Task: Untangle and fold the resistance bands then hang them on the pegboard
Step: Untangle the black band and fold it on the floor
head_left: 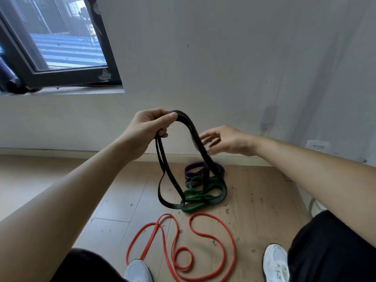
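Untangling step, black band in hand. Left hand holds the black band up above the green band: thumb and forefinger pinch the top of the arch, lower fingers are curled round two strands that hang from the fist. One black loop dangles to the floor just left of the green band; the other black run drops straight into it and seems caught among the green coils. Right hand is above the green band, beside the black run, fingers loosely spread and motion-blurred; cannot tell whether they touch the strap. Purple band lies coiled just behind the green one and touching it. Red band lies in loose curls on the floor in front of the green band, apart from it, between the person's two white shoes. No pegboard in view. Judgement: early in the task, nothing folded or hung. The next move likely calls for the right hand to take the black run low down and draw it free of the green coils while the left keeps the top fold, lifting slowly so the green band is not dragged along
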{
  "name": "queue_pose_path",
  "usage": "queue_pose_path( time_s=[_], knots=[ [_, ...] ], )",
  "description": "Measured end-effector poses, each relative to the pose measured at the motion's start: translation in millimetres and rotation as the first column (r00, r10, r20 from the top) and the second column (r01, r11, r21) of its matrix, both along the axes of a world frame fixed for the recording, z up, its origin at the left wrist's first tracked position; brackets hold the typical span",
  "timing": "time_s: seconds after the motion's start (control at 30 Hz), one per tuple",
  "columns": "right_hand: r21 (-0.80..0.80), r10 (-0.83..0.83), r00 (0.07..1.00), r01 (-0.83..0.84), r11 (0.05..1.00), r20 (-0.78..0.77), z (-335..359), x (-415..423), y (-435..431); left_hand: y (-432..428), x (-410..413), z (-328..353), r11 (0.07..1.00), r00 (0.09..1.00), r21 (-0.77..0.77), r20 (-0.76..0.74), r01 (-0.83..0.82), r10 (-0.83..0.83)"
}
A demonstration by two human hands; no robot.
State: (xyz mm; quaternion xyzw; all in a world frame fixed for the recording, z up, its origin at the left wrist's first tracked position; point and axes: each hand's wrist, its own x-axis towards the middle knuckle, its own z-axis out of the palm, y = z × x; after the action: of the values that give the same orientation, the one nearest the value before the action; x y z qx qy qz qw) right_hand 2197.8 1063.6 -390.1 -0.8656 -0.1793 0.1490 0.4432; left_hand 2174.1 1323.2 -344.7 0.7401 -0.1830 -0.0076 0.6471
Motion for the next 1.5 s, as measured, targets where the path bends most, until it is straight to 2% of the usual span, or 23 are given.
queue_pose_path(
  time_s=[0.07,0.13,0.27,0.33,0.47,0.57,0.7,0.83,0.97,1.1,1.17,1.23,1.33,1.43,1.5],
  knots=[
    [0.16,0.049,0.998,-0.044,0.986,-0.03,9,-5,11,-9,-1,-1,0.998,0.999,0.058,0.009,0.032,-0.033],
    [0.237,0.067,0.997,-0.057,0.97,-0.033,15,-9,23,-14,-1,-4,0.993,0.998,0.103,0.009,0.057,-0.058],
    [0.173,0.056,0.998,-0.057,0.983,0.011,15,-11,34,-11,1,-4,0.994,0.999,0.104,0.003,0.036,-0.037],
    [0.19,0.025,1.0,-0.025,0.981,0.002,16,-9,35,-3,2,-3,0.992,1.0,0.126,0.006,0.029,-0.03],
    [0.297,0.017,1.0,-0.015,0.955,-0.004,21,-11,34,11,2,0,0.942,0.999,0.335,0.009,0.031,-0.037],
    [0.322,0.019,0.997,-0.044,0.946,0.081,29,-17,40,6,-3,3,0.91,0.994,0.401,-0.009,0.101,-0.106],
    [0.242,0.007,0.981,-0.055,0.969,0.194,38,-22,41,-3,-5,6,0.883,0.991,0.458,0.029,0.1,-0.128],
    [0.027,0.06,0.975,-0.068,0.997,0.216,25,-16,33,-9,-4,6,0.925,0.985,0.377,0.137,0.048,-0.107],
    [-0.225,0.122,0.976,-0.08,0.971,0.181,-7,0,17,-10,1,9,0.985,0.971,0.158,0.237,-0.071,0.032],
    [-0.387,0.06,0.998,-0.042,0.921,0.034,-32,11,-8,3,12,14,0.968,0.95,-0.102,0.19,-0.231,0.247],
    [-0.398,0.049,0.998,-0.058,0.915,-0.034,-43,12,-10,9,16,16,0.952,0.946,-0.149,0.146,-0.267,0.288],
    [-0.302,0.047,0.996,-0.07,0.951,-0.081,-51,10,-1,13,17,14,0.961,0.955,-0.117,0.133,-0.25,0.264],
    [-0.028,0.044,0.996,-0.046,0.999,-0.076,-51,6,27,12,14,9,0.988,0.978,-0.025,0.142,-0.152,0.154],
    [0.204,-0.031,0.998,0.043,0.978,-0.061,-35,6,55,9,10,9,0.998,0.989,0.027,0.139,-0.063,0.058],
    [0.274,-0.07,0.995,0.088,0.958,-0.074,-26,8,65,10,9,10,0.998,0.989,-0.002,0.135,-0.063,0.063]
  ],
)
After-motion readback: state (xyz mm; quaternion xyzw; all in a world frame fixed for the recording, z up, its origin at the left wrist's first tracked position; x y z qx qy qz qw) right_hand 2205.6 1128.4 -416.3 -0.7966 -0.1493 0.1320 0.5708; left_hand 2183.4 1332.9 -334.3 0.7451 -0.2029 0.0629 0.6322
